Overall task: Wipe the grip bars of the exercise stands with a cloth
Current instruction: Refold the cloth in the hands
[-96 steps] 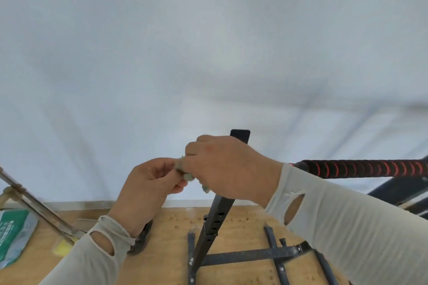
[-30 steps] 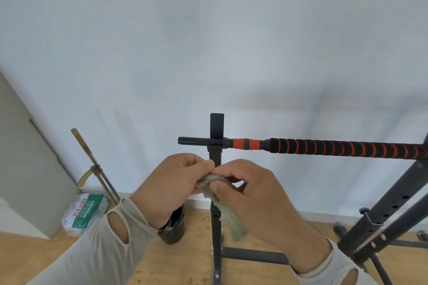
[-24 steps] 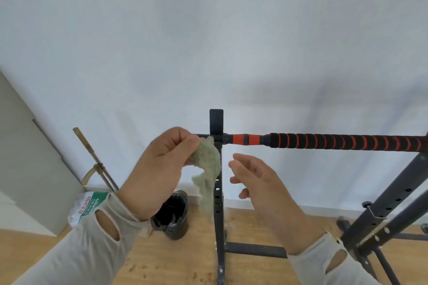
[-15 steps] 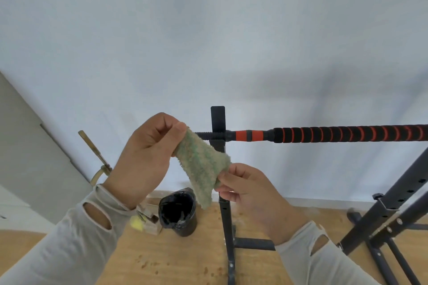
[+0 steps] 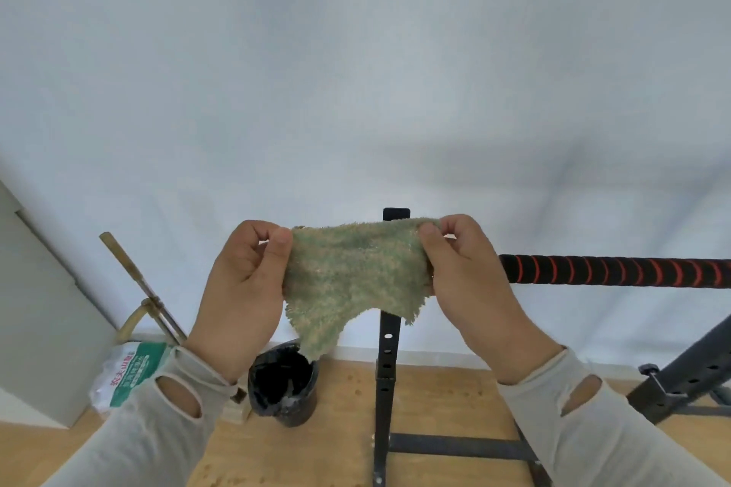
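Note:
A fuzzy green cloth (image 5: 352,273) is stretched flat between both hands at chest height. My left hand (image 5: 241,289) pinches its upper left corner and my right hand (image 5: 466,281) pinches its upper right corner. Behind the cloth stands the black upright post (image 5: 387,352) of an exercise stand. The black grip bar with red spiral stripes (image 5: 617,271) runs horizontally from behind my right hand to the right edge. The bar's left end is hidden by the cloth and my right hand.
A black bucket (image 5: 283,383) sits on the wooden floor (image 5: 435,399) left of the post. A green-and-white plastic bag (image 5: 122,372) and a leaning wooden stick (image 5: 138,285) are by the white wall. A second black stand frame (image 5: 688,376) rises at the right.
The cloth was bunched between both hands, then hung from my left hand alone. My right hand took its other corner and both hands spread it out flat in front of the post.

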A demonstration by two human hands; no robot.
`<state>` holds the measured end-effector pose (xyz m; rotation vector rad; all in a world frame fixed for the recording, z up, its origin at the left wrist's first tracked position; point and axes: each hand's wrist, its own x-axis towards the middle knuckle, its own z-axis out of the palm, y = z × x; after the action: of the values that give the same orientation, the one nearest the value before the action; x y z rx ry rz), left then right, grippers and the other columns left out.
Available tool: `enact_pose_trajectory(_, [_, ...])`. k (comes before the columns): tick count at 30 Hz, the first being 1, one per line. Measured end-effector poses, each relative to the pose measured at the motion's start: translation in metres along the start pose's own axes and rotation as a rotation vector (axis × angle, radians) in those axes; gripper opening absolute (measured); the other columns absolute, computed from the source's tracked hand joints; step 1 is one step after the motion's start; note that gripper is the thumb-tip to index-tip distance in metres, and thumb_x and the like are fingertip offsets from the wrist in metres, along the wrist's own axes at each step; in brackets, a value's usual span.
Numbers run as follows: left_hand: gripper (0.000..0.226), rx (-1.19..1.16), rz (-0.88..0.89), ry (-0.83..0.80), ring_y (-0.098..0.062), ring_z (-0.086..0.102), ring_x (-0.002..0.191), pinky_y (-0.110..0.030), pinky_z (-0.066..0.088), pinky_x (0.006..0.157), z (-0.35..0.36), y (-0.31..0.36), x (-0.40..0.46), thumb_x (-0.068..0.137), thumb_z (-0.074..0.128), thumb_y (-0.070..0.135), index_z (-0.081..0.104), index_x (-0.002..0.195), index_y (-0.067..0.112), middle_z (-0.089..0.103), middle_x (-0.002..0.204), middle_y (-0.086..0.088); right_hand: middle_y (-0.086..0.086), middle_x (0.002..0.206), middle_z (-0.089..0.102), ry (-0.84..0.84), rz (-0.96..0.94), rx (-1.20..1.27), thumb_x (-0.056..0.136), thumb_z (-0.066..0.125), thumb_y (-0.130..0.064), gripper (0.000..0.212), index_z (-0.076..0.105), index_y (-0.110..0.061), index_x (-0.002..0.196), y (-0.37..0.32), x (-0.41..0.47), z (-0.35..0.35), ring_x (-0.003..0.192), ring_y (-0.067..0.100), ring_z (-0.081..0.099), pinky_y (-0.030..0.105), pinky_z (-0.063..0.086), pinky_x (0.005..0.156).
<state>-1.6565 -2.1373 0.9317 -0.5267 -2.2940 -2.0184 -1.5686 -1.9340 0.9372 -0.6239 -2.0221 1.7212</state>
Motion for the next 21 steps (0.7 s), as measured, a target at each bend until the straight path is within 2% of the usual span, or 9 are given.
enact_pose_trajectory(3, [0.029, 0.029, -0.017, 0.074, -0.041, 0.06, 0.069, -0.06, 0.054, 0.066, 0.001, -0.011, 0.02, 0.103, 0.048, 0.047, 0.059, 0.092, 0.023, 0.063, 0.088, -0.029, 0.007, 0.097, 0.071, -0.055, 0.138, 0.145, 0.099, 0.067, -0.028, 0.017, 0.06, -0.018, 0.111, -0.01, 0.029, 0.016, 0.073, 0.018, 0.062, 0.034, 0.05, 0.06])
enact_pose_trajectory(6, [0.029, -0.052, -0.083, 0.104, -0.046, 0.064, 0.08, -0.063, 0.057, 0.07, 0.001, -0.029, 0.045, 0.1, 0.051, 0.051, 0.06, 0.093, 0.024, 0.066, 0.092, -0.027, 0.012, 0.109, 0.072, -0.144, 0.168, 0.162, 0.093, 0.072, -0.013, 0.029, 0.06, -0.016, 0.119, -0.013, 0.053, 0.033, 0.071, 0.017, 0.065, 0.027, 0.049, 0.052])
enact_pose_trajectory(8, [0.029, -0.09, -0.138, 0.109, -0.048, 0.065, 0.086, -0.065, 0.057, 0.073, 0.002, -0.042, 0.062, 0.095, 0.052, 0.055, 0.061, 0.091, 0.028, 0.068, 0.093, -0.024, 0.004, 0.108, 0.07, -0.122, 0.064, -0.087, 0.093, 0.069, -0.014, 0.031, 0.057, -0.023, 0.119, -0.012, 0.065, 0.042, 0.071, 0.013, 0.065, 0.023, 0.052, 0.054])
enact_pose_trajectory(10, [0.026, -0.073, -0.181, 0.102, -0.041, 0.067, 0.083, -0.058, 0.059, 0.073, 0.005, -0.054, 0.075, 0.099, 0.051, 0.049, 0.06, 0.091, 0.026, 0.07, 0.089, -0.016, -0.006, 0.104, 0.062, -0.084, -0.128, -0.453, 0.097, 0.063, -0.018, 0.029, 0.052, -0.026, 0.123, -0.007, 0.075, 0.047, 0.078, 0.009, 0.063, 0.017, 0.052, 0.062])
enact_pose_trajectory(12, [0.025, -0.036, -0.218, 0.069, -0.034, 0.067, 0.081, -0.052, 0.058, 0.071, 0.01, -0.066, 0.085, 0.102, 0.05, 0.044, 0.06, 0.093, 0.023, 0.07, 0.087, -0.009, -0.006, 0.102, 0.058, -0.046, -0.324, -0.848, 0.099, 0.058, -0.017, 0.028, 0.048, -0.023, 0.124, 0.001, 0.08, 0.051, 0.081, 0.015, 0.06, 0.028, 0.054, 0.071])
enact_pose_trajectory(13, [0.026, -0.009, -0.234, 0.049, -0.033, 0.068, 0.082, -0.051, 0.059, 0.072, 0.014, -0.071, 0.088, 0.103, 0.049, 0.043, 0.06, 0.092, 0.021, 0.07, 0.088, -0.008, -0.004, 0.099, 0.057, -0.007, -0.441, -1.041, 0.096, 0.061, -0.014, 0.028, 0.048, -0.021, 0.12, 0.007, 0.082, 0.054, 0.072, 0.018, 0.058, 0.034, 0.054, 0.066])
enact_pose_trajectory(15, [0.028, 0.056, -0.266, 0.008, -0.031, 0.068, 0.085, -0.052, 0.059, 0.077, 0.018, -0.079, 0.093, 0.102, 0.051, 0.042, 0.061, 0.091, 0.019, 0.07, 0.09, -0.008, -0.002, 0.083, 0.051, 0.048, -0.617, -1.305, 0.077, 0.077, -0.005, 0.038, 0.051, -0.018, 0.101, 0.018, 0.083, 0.057, 0.046, 0.015, 0.038, 0.033, 0.045, 0.043])
enact_pose_trajectory(18, [0.028, 0.103, -0.294, -0.03, -0.031, 0.068, 0.086, -0.05, 0.06, 0.078, 0.021, -0.088, 0.096, 0.1, 0.055, 0.041, 0.063, 0.09, 0.017, 0.071, 0.091, -0.009, -0.002, 0.074, 0.04, 0.093, -0.651, -1.387, 0.062, 0.084, 0.0, 0.045, 0.048, -0.017, 0.084, 0.027, 0.085, 0.055, 0.042, 0.012, 0.022, 0.024, 0.029, 0.036])
enact_pose_trajectory(21, [0.026, 0.086, -0.323, -0.053, -0.031, 0.07, 0.086, -0.052, 0.059, 0.079, 0.019, -0.097, 0.097, 0.099, 0.057, 0.042, 0.064, 0.091, 0.018, 0.074, 0.092, -0.006, -0.001, 0.081, 0.045, 0.197, -0.688, -1.301, 0.078, 0.08, -0.008, 0.028, 0.056, -0.015, 0.089, 0.032, 0.083, 0.051, 0.043, 0.016, 0.032, 0.031, 0.036, 0.036])
